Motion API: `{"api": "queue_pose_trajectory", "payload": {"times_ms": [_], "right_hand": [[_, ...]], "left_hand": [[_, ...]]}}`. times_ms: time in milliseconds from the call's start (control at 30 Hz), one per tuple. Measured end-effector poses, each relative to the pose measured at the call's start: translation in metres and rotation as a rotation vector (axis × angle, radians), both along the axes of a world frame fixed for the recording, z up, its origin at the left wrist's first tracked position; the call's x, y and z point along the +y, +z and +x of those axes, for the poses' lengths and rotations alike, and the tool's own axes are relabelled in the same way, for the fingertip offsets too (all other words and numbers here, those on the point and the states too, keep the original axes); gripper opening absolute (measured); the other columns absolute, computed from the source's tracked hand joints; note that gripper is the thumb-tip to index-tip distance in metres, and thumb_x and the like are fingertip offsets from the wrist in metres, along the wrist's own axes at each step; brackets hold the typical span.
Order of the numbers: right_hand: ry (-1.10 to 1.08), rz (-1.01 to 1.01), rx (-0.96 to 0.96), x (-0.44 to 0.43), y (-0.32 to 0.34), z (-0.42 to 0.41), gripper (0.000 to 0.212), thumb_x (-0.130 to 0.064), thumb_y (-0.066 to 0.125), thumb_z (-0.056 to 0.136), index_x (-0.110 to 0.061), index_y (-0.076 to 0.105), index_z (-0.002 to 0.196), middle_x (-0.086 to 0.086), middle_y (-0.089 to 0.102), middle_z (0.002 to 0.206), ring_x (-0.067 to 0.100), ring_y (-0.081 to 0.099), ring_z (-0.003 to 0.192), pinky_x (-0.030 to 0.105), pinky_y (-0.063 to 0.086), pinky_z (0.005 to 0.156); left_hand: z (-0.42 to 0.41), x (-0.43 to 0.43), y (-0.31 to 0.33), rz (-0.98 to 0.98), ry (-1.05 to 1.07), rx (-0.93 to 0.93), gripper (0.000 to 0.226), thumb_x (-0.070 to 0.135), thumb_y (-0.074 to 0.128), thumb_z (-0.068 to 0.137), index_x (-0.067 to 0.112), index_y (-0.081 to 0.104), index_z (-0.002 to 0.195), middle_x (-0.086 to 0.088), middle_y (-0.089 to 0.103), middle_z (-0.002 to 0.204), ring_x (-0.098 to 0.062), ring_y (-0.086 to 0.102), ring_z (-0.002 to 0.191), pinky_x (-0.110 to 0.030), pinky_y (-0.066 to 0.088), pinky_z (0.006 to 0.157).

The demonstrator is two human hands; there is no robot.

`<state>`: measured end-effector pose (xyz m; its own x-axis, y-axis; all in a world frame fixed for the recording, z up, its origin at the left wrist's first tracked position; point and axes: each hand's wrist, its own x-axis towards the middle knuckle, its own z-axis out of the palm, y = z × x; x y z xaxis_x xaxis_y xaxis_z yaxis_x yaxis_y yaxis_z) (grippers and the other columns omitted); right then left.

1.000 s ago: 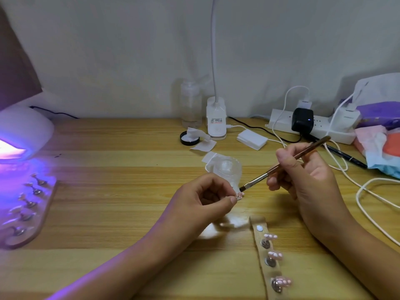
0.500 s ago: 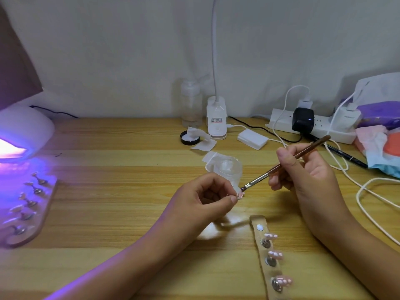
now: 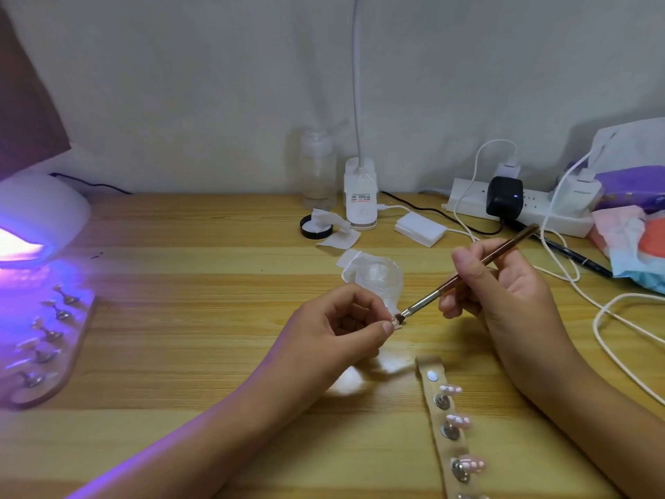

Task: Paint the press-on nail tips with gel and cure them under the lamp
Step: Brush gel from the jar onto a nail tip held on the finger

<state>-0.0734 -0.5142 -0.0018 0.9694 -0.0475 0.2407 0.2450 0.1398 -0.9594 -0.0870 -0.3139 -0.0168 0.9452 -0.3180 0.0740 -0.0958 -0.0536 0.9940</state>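
My left hand pinches a small pale nail tip between thumb and forefinger at the table's middle. My right hand grips a thin brown brush, whose dark bristles touch the nail tip. Below the hands lies a wooden holder strip with pink nail tips on metal studs. A small clear gel jar stands just behind my left hand. At the far left the white curing lamp glows purple over a second holder board with several nail stands.
Along the back wall stand a clear bottle, a white desk lamp base, a black lid with wipes, a white box and a power strip. White cables trail across the right side near a black pen.
The brush tip has stayed on the nail tip with only small shifts. My right hand has moved slightly. My left hand has held still.
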Motion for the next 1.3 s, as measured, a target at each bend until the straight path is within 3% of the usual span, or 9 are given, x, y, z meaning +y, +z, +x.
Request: {"api": "queue_pose_trajectory", "payload": {"times_ms": [133, 333, 567, 800, 1000, 1133, 1300], "right_hand": [[-0.059, 0.039, 0.006, -0.002, 0.002, 0.001, 0.026, -0.033, 0.063, 0.082, -0.015, 0.050, 0.096, 0.002, 0.065, 0.060, 0.013, 0.063, 0.055, 0.022, 0.054, 0.054], [0.020, 0.006, 0.016, 0.001, 0.002, -0.002, 0.025, -0.033, 0.063, 0.082, -0.014, 0.051, 0.093, 0.005, 0.065, 0.060, 0.014, 0.063, 0.053, 0.023, 0.053, 0.052], [-0.093, 0.051, 0.048, -0.001, 0.002, 0.002, 0.034, -0.038, 0.064, 0.080, -0.013, 0.055, 0.101, 0.002, 0.067, 0.064, 0.011, 0.063, 0.056, 0.020, 0.053, 0.055], [-0.085, 0.151, 0.084, -0.008, 0.002, 0.007, 0.031, -0.043, 0.056, 0.088, -0.020, 0.076, 0.086, 0.003, 0.071, 0.076, 0.010, 0.064, 0.071, 0.018, 0.053, 0.065], [-0.088, 0.158, 0.084, -0.008, 0.000, 0.009, 0.029, -0.041, 0.055, 0.088, -0.024, 0.077, 0.080, -0.004, 0.067, 0.075, 0.005, 0.061, 0.071, 0.016, 0.051, 0.064], [-0.088, 0.123, 0.077, -0.007, 0.000, 0.007, 0.028, -0.041, 0.055, 0.088, -0.025, 0.076, 0.080, -0.004, 0.068, 0.077, 0.006, 0.061, 0.073, 0.018, 0.051, 0.067], [-0.101, 0.114, 0.071, -0.008, 0.000, 0.007, 0.027, -0.029, 0.051, 0.099, -0.021, 0.074, 0.089, -0.002, 0.067, 0.077, 0.009, 0.060, 0.074, 0.023, 0.048, 0.069]], "left_hand": [[0.000, 0.000, -0.001, 0.001, 0.001, 0.003, 0.004, 0.024, 0.071, 0.078, 0.028, 0.070, 0.078, 0.010, 0.066, 0.073, -0.004, 0.060, 0.063, -0.015, 0.047, 0.063], [0.000, 0.001, 0.000, 0.016, -0.001, 0.010, 0.006, 0.024, 0.070, 0.078, 0.029, 0.070, 0.079, 0.011, 0.065, 0.072, -0.004, 0.059, 0.062, -0.016, 0.047, 0.063], [-0.002, -0.001, 0.001, 0.022, 0.029, 0.003, 0.005, 0.024, 0.071, 0.078, 0.029, 0.070, 0.078, 0.011, 0.065, 0.072, -0.004, 0.058, 0.062, -0.016, 0.048, 0.062], [-0.019, -0.010, 0.008, 0.048, -0.004, -0.140, 0.010, 0.021, 0.073, 0.085, 0.031, 0.072, 0.088, 0.007, 0.076, 0.089, -0.009, 0.071, 0.086, -0.020, 0.055, 0.069], [-0.017, -0.025, 0.005, 0.284, -0.092, -0.218, 0.009, 0.025, 0.076, 0.082, 0.032, 0.073, 0.086, 0.014, 0.067, 0.094, -0.001, 0.052, 0.064, -0.012, 0.037, 0.059], [-0.015, -0.025, 0.003, 0.374, -0.106, -0.219, 0.010, 0.030, 0.077, 0.080, 0.036, 0.075, 0.088, 0.019, 0.056, 0.092, 0.011, 0.050, 0.065, -0.006, 0.035, 0.058], [-0.017, -0.018, 0.001, 0.386, -0.068, -0.225, 0.008, 0.033, 0.077, 0.080, 0.036, 0.072, 0.087, 0.014, 0.054, 0.090, 0.001, 0.045, 0.060, -0.010, 0.036, 0.059]]}}
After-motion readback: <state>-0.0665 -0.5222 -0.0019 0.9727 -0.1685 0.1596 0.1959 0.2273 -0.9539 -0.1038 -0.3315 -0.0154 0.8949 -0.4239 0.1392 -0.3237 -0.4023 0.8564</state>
